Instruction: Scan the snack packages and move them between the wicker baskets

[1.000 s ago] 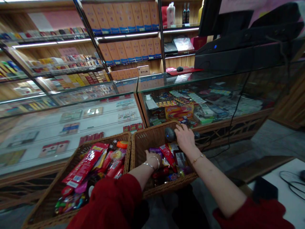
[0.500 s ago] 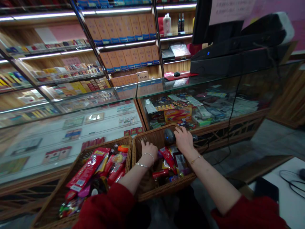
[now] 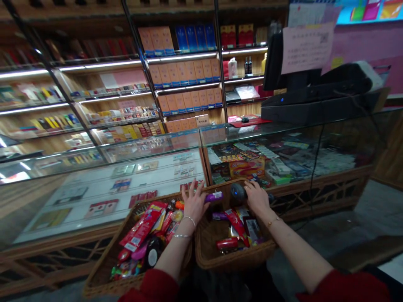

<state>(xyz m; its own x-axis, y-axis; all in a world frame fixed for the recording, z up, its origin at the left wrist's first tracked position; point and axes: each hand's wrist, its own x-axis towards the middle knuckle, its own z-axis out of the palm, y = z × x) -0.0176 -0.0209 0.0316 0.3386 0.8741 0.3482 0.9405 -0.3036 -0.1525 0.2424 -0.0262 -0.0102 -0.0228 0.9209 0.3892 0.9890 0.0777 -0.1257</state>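
Note:
My left hand (image 3: 194,205) is over the rims where the two wicker baskets meet. A small purple tube-shaped packet (image 3: 214,196) with a white label is gripped at its thumb side, the other fingers spread. My right hand (image 3: 256,197) is closed around a dark handheld barcode scanner (image 3: 237,192) with a small blue light, at the far rim of the right basket (image 3: 209,263). That basket contains a red packet (image 3: 236,224), a red tube (image 3: 226,243) and another purple packet (image 3: 219,216). Fuller is the left basket (image 3: 100,274), with a long red packet (image 3: 145,226) and several colourful sweets.
Beyond the baskets runs a glass display counter (image 3: 157,144) with boxes inside. A monitor and till (image 3: 292,96) stand on it at right, a cable (image 3: 315,161) hanging down. Lit shelves of boxes (image 3: 189,71) line the back wall. A pale tabletop (image 3: 392,268) shows at lower right.
My left hand has come up from inside the right basket to the rims, now with the purple packet. My right hand keeps hold of the scanner. The view has tilted up.

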